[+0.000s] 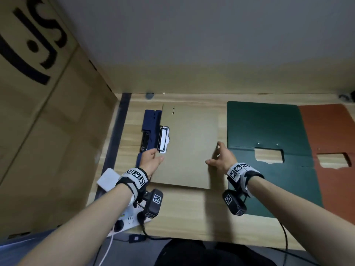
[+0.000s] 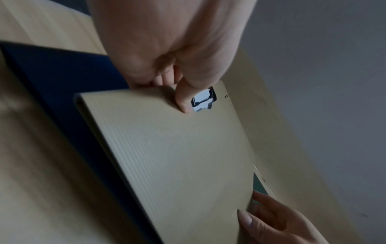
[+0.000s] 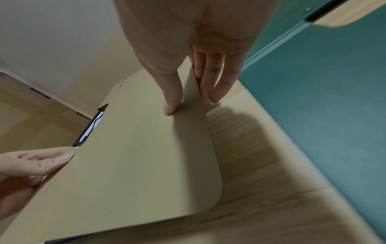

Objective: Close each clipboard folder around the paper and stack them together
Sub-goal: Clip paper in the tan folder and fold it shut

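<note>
A closed tan clipboard folder (image 1: 188, 146) sits mid-table, its black clip (image 1: 163, 139) showing through a cutout on its left edge. It partly covers a blue folder (image 1: 150, 125) that sticks out to the left. My left hand (image 1: 155, 157) pinches the tan folder's left edge, thumb (image 2: 183, 100) on top. At the right edge my right hand (image 1: 216, 156) pinches it, thumb (image 3: 171, 99) on the cover and fingers (image 3: 217, 79) underneath. That right side is raised off the table (image 3: 261, 148). A green folder (image 1: 269, 127) and a red folder (image 1: 330, 135) lie opened flat to the right.
A large cardboard box (image 1: 48, 112) walls off the left side. A white power strip (image 1: 128, 219) with cables lies at the table's front left, and a white block (image 1: 108, 179) sits beside my left wrist. A wall closes the back.
</note>
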